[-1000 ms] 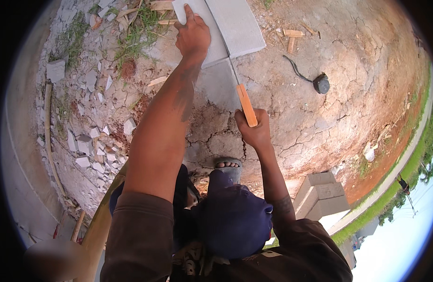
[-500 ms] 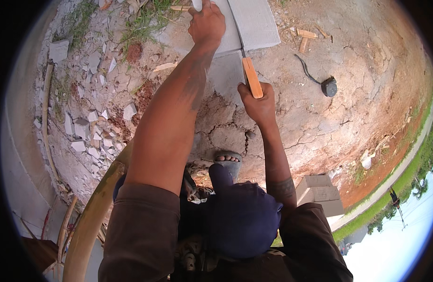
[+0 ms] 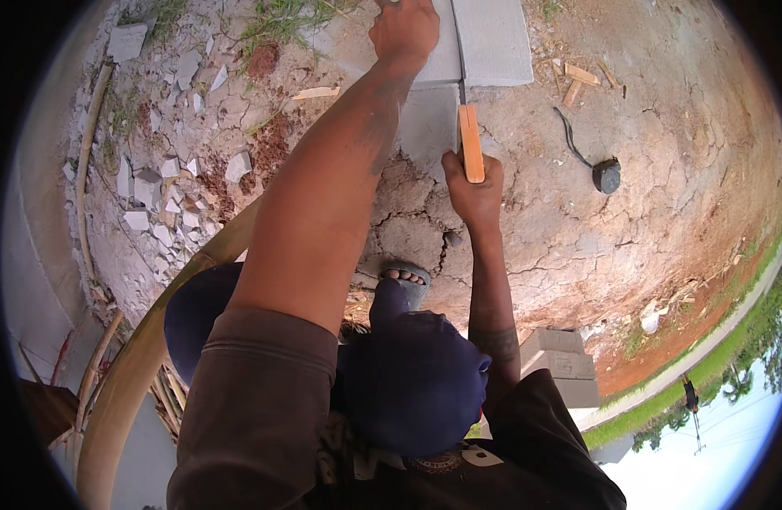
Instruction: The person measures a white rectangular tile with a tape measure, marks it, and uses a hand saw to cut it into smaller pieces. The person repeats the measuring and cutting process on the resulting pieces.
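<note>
My right hand (image 3: 478, 194) is closed around the wooden handle (image 3: 471, 144) of a hand saw. The saw is seen almost edge-on, its thin dark blade in line with the narrow gap between a smooth grey block (image 3: 497, 42) and the grey slab to its left (image 3: 437, 51). My left hand (image 3: 405, 32) is at the top edge of the picture, over the left slab, with its fingers curled. Its fingertips are cut off, so what they grip cannot be made out. Below the slab lies a flat grey patch (image 3: 429, 119).
A black round object with a cord (image 3: 606, 175) lies to the right, below wood scraps (image 3: 582, 75). Broken white block pieces (image 3: 149, 187) litter the left. A bamboo pole (image 3: 144, 365) curves at lower left. Grey blocks (image 3: 561, 365) are stacked at lower right. My sandalled foot (image 3: 408, 280) rests on cracked ground.
The view has shifted, so the scene sits a little further right. Both hands keep their places at the slabs and the saw handle, the left now further out of the picture.
</note>
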